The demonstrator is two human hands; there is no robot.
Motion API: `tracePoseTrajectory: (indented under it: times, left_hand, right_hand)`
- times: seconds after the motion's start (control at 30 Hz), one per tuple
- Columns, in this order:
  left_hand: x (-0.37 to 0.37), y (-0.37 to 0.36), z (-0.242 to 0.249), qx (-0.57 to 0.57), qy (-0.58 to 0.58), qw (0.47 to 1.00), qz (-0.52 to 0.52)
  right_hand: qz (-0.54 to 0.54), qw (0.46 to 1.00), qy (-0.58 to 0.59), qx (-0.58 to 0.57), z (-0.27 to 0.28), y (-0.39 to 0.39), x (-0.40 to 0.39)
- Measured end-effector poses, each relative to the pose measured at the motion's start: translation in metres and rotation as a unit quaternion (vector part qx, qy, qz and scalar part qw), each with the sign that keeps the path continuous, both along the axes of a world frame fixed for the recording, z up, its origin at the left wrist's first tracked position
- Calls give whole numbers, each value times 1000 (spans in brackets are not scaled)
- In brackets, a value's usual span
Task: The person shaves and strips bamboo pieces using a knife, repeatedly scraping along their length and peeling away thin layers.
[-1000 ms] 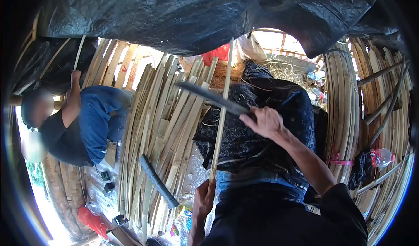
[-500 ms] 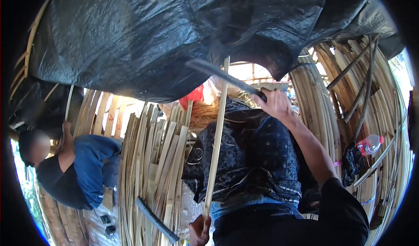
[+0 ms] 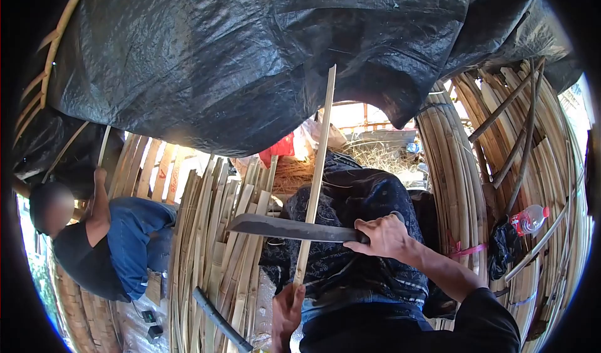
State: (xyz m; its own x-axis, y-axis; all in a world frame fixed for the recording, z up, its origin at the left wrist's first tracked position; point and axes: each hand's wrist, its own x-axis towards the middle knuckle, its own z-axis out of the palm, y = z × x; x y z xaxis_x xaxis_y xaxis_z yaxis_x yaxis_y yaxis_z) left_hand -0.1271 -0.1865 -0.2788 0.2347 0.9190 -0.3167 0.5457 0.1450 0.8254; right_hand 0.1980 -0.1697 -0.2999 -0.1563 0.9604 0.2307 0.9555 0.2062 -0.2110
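My right hand (image 3: pixel 386 236) is wrapped round the dark handle of a machete (image 3: pixel 294 229). Its broad blade points left and crosses over a long pale bamboo strip (image 3: pixel 321 159) above my lap. My left hand (image 3: pixel 287 312) grips the lower end of that strip, low in the view near my waist. The strip leans upward, its far tip in front of the black tarp. Under it are my knees, covered by dark patterned cloth (image 3: pixel 369 193).
Many split bamboo strips (image 3: pixel 216 228) stand on my left, with a dark rod (image 3: pixel 220 318) beside them. Further left sits a person (image 3: pixel 94 240) holding a strip. Bamboo bundles (image 3: pixel 457 178) and a plastic bottle (image 3: pixel 529 220) are on my right. A black tarp (image 3: pixel 238 52) hangs overhead.
The machete has come down along the bamboo strip from near its upper end to above my lap, blade now nearly level. My left hand has risen slightly with the strip.
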Motion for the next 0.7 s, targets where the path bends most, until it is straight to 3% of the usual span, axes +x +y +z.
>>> tracePoseTrajectory:
  times: [0.17, 0.3, 0.33, 0.43, 0.67, 0.7]
  left_hand:
    - [-5, -11, -8, -137, -110, 984, 19]
    - [-11, -16, 15, -83, -61, 995, -16]
    - [-12, -17, 14, -86, -56, 995, -14]
    - [-13, -17, 8, -91, -54, 994, -12]
    - [-23, -11, -3, -134, -78, 988, 3]
    - [-32, -17, -10, -126, -69, 989, -16]
  right_hand:
    - [-3, 996, -50, 74, 5, 29, 25]
    - [-77, 994, -18, 81, 15, 59, 50]
    - [-72, 989, -21, 128, 11, 65, 52]
    - [-86, 991, -7, 102, 7, 61, 42]
    - [41, 998, -28, 30, 5, 25, 19]
    - [3, 992, -71, 100, 9, 31, 27]
